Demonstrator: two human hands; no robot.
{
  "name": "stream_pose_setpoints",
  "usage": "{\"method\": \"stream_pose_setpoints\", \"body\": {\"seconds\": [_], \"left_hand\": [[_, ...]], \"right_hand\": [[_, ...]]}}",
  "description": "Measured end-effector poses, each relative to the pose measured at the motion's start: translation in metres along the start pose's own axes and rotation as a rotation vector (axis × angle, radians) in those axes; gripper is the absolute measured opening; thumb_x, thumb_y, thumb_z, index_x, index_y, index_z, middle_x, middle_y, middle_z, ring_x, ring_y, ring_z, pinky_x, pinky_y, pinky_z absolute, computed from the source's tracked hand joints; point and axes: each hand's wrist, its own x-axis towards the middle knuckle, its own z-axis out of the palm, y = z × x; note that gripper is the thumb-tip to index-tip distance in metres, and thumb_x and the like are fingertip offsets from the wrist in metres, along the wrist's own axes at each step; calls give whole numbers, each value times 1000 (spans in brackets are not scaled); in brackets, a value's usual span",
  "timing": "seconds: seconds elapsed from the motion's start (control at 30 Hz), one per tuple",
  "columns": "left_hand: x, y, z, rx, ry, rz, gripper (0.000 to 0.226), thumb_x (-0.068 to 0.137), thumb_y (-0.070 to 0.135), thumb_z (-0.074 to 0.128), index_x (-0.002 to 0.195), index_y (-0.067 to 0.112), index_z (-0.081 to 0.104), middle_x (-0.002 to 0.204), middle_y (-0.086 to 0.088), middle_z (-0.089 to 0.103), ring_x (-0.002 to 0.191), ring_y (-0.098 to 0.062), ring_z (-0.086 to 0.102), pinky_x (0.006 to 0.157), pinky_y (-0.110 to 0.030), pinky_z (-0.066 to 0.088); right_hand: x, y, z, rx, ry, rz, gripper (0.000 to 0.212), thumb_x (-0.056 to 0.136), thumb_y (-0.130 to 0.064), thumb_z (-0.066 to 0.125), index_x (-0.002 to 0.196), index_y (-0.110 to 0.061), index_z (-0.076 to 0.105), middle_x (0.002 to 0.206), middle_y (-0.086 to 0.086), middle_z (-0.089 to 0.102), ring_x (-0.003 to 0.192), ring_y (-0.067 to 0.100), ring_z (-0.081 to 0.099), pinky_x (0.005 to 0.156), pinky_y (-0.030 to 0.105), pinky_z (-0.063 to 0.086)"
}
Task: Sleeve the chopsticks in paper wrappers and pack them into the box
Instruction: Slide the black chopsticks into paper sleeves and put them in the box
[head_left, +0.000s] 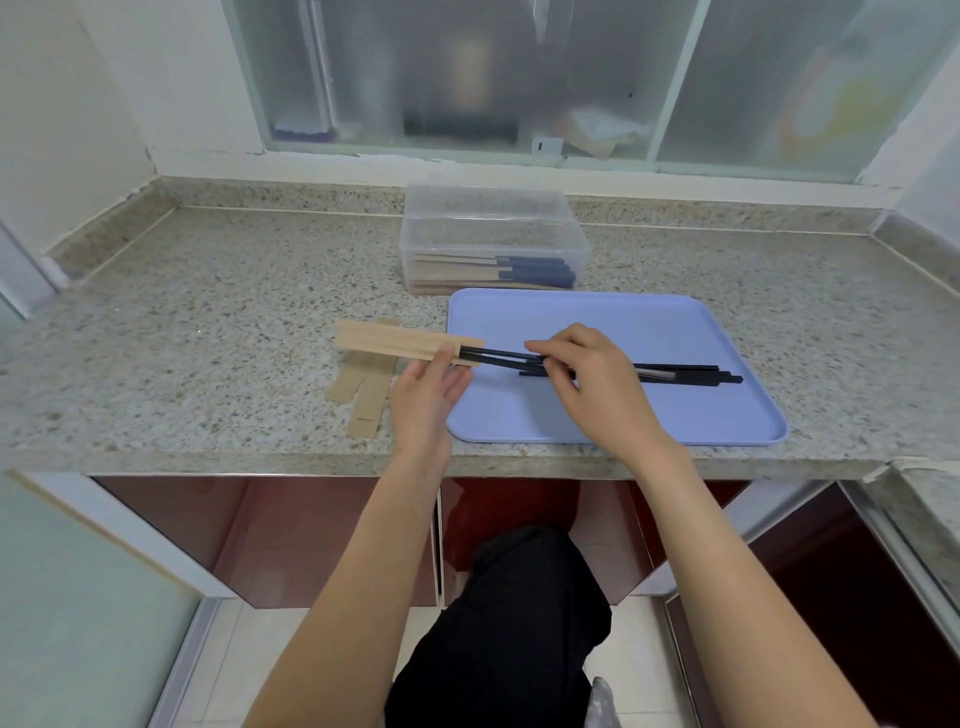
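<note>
My left hand (428, 400) pinches the open end of a brown paper wrapper (400, 340) above the counter, left of the tray. My right hand (587, 382) grips a pair of black chopsticks (506, 357) whose tips are just inside the wrapper's mouth. More black chopsticks (691, 373) lie on the blue tray (623, 322). Behind the tray stands a clear plastic box (493, 239) holding several wrapped chopsticks with dark ends showing.
Spare paper wrappers (363, 400) lie on the granite counter (208, 291) under the held one. The counter's front edge runs just below my wrists. A frosted window sits behind the box, and walls close both sides.
</note>
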Motion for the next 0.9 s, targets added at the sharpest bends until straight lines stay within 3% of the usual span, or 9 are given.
{"method": "stream_pose_setpoints", "body": {"seconds": [0.07,0.17,0.23,0.3,0.43,0.63,0.7,0.77,0.9], "left_hand": [[2,4,-2,-28,46,20,7,94,13,56,98,14,62,90,2,69,85,-9,67,79,-21,54],[6,12,-10,-54,97,59,8,93,13,57,100,14,62,93,2,69,87,-9,67,80,-21,54],[7,14,-12,-59,116,68,14,93,14,58,107,12,61,97,1,69,91,-9,66,80,-20,54],[7,13,-12,-61,119,67,17,93,15,59,110,12,60,101,1,68,93,-9,65,82,-20,53],[7,7,-9,-43,105,80,16,93,16,58,108,12,62,103,-1,69,94,-10,67,82,-19,54],[4,-1,0,-4,105,67,26,92,18,60,114,3,61,99,-5,69,92,-12,68,75,-15,55],[3,-1,3,13,101,72,20,93,18,59,109,5,62,96,-4,69,91,-12,68,75,-15,55],[5,0,5,48,93,88,15,93,18,59,102,7,62,92,-4,69,89,-12,68,74,-14,54],[16,8,16,189,36,120,14,94,19,58,100,7,62,93,-4,70,85,-11,68,78,-17,56]], "right_hand": [[-5,3,-2,18,105,49,33,93,-11,50,124,-16,60,111,5,60,106,23,49,86,41,48],[-26,7,-6,206,414,378,40,96,-17,48,136,-20,46,133,0,50,125,15,39,99,37,41],[-37,1,-3,545,448,614,48,96,-16,48,142,-21,36,140,-6,43,130,9,39,109,34,35],[-40,-8,3,872,389,723,54,97,-12,48,146,-22,29,140,-11,41,129,3,39,114,35,30],[-42,-23,9,975,283,652,65,96,-9,48,148,-31,15,143,-17,33,131,-4,32,113,28,26],[-40,-30,22,860,165,545,63,95,-14,52,144,-37,22,142,-19,33,128,-2,38,101,19,37],[-39,-27,25,849,179,546,57,94,-14,53,143,-34,30,133,-14,46,117,-2,49,93,13,43],[-36,-23,26,877,226,571,49,94,-12,54,139,-26,41,121,-6,60,108,6,58,89,20,49],[-18,-10,18,918,302,666,22,91,-14,59,112,-21,56,92,4,71,85,12,65,67,20,54]]}}
